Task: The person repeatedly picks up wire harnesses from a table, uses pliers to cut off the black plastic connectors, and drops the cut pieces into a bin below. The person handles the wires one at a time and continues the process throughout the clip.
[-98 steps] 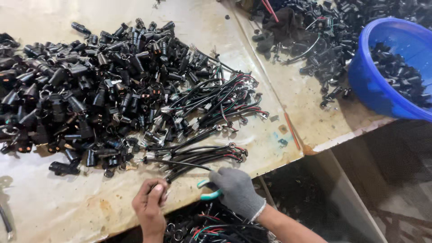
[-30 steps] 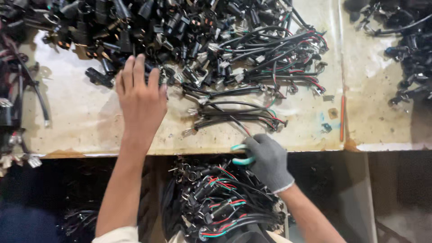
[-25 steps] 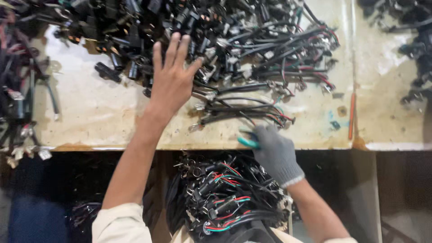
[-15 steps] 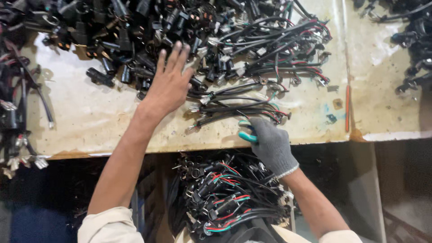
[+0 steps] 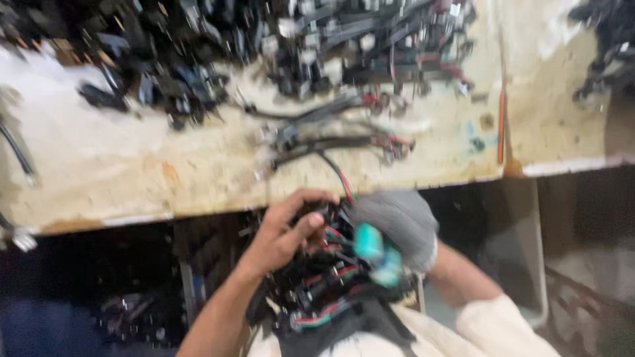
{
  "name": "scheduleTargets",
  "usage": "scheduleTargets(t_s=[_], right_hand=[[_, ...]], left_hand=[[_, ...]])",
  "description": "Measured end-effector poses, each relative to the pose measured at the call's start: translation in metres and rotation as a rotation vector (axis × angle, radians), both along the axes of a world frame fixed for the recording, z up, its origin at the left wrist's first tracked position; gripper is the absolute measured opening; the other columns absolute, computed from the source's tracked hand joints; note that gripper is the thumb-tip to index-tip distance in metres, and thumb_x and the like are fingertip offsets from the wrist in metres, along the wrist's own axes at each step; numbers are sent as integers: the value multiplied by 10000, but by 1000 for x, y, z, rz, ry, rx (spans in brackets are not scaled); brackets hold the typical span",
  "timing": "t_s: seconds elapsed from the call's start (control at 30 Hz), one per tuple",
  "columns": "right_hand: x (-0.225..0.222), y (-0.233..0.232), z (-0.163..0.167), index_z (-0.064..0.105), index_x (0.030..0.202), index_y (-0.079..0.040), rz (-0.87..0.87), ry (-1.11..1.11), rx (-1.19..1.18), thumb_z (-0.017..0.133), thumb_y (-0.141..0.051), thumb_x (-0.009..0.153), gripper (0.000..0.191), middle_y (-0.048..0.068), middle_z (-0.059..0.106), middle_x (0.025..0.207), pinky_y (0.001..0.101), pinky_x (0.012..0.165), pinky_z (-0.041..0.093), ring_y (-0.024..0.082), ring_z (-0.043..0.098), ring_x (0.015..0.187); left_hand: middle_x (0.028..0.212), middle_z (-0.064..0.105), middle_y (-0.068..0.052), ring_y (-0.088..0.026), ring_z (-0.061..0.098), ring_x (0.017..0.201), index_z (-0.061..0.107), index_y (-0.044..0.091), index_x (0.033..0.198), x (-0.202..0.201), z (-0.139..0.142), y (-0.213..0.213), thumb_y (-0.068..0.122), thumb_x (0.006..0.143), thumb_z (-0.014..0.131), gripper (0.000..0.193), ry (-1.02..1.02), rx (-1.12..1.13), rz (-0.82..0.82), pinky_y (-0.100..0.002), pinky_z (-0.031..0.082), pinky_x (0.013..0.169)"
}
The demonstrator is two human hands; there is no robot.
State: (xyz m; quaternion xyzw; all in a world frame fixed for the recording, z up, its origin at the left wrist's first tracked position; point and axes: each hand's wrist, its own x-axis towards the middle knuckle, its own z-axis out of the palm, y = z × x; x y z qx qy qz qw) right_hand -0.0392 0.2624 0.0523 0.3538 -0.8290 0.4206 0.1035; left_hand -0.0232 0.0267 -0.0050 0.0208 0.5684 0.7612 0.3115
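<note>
I note my left hand [image 5: 281,231] has withdrawn from the surface [image 5: 132,178], fingers now pinching a wire bundle [image 5: 324,277]; gloved right hand [image 5: 397,221] grips teal-handled cutters [image 5: 377,254].

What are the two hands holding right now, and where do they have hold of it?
The bare left hand pinches a black connector with wires, though blur hides exactly where. The gloved right hand holds a teal-handled tool by its handles.

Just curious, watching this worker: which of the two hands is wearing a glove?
The right hand wears a grey glove and holds a teal-handled tool. The left hand is bare, fingers in the wire bundle.
</note>
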Motion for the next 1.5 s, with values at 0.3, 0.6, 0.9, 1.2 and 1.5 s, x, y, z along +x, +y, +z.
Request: scheduleTargets(t_s=[0.3,0.6,0.9,1.2,1.5], right_hand=[[13,-29,-20,639,1004,-53,-330,-754,-544,610,-104,957,75,42,603,800,344,546,443,159,562,627],[8,-51,-1,498,891,-161,186,-809,-1490,682,-147,955,195,15,392,642,332,556,329,154,341,536],[-39,-66,21,520,950,-78,-65,-1030,-1233,588,-101,919,79,24,439,610,316,380,277,137,349,423],[-94,-83,-51,636,1071,-88,-270,-670,-712,674,-102,1011,72,2,587,798,251,542,435,95,534,621],[-111,15,-28,724,989,-116,-500,167,435,817,-227,854,198,88,657,846,416,608,512,288,660,714]], left_hand=[[1053,749,-131,-256,732,932,668,4,1204,6,3,10,137,963,693,277,569,-319,268,-323,553,862],[1099,759,-125,-244,752,1009,666,9,1221,19,7,6,164,986,664,282,641,-232,239,-327,554,941],[920,666,-61,-105,577,689,525,62,1489,35,31,-3,209,895,684,633,55,-258,254,-286,471,599],[1006,654,-159,-318,637,794,296,127,1652,23,107,43,176,969,690,790,634,-270,-676,-416,526,700],[984,669,-187,-365,664,678,650,80,1335,40,72,-47,80,645,707,691,863,-858,-556,-497,537,591]])
